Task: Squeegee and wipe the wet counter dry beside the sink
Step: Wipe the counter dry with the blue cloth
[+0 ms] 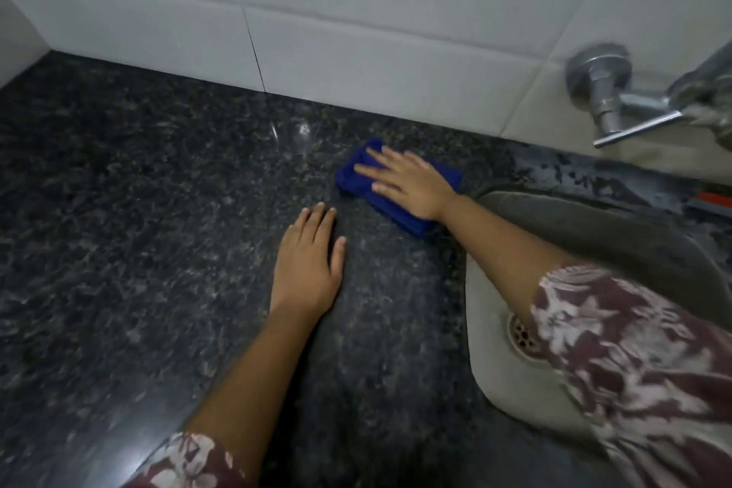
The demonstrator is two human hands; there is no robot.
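A folded dark blue cloth (358,180) lies on the black speckled granite counter (158,210), close to the sink's left rim. My right hand (408,180) presses flat on the cloth with straight fingers pointing left. My left hand (307,265) rests palm down on the bare counter just in front of and left of the cloth, fingers straight, holding nothing. An orange and grey tool, possibly the squeegee (709,202), lies at the right edge behind the sink, mostly cut off.
A grey sink basin (515,388) with a round drain (523,335) sits to the right under my right arm. A chrome wall tap (618,103) sticks out above it. White wall tiles (356,12) bound the counter at the back and left.
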